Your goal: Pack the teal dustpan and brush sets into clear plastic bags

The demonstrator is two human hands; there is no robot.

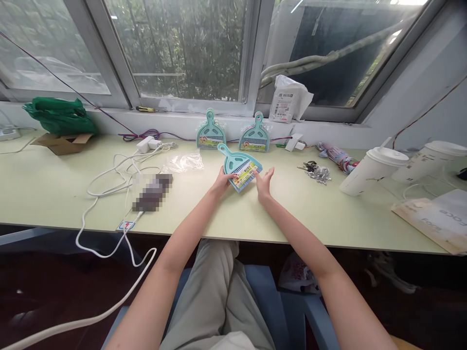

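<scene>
A small teal dustpan (233, 158) with a blue-bristled brush and a yellow-green label is tilted above the table, handle pointing up and left. My left hand (221, 182) grips its lower left side, thumb over the label. At its right edge my right hand (264, 184) touches it, with fingers stretched and the thumb apart. Behind it, two similar packs of teal dustpans, a left one (210, 133) and a right one (255, 135), lean upright against the wall under the window.
Left of my hands lie a clear plastic bag (184, 162), white cables (109, 192) and a blurred dark object (153, 192). On the right are keys (314, 171), a folded umbrella (337, 156) and white cups (374, 170). A cardboard box (63, 144) holds green fabric.
</scene>
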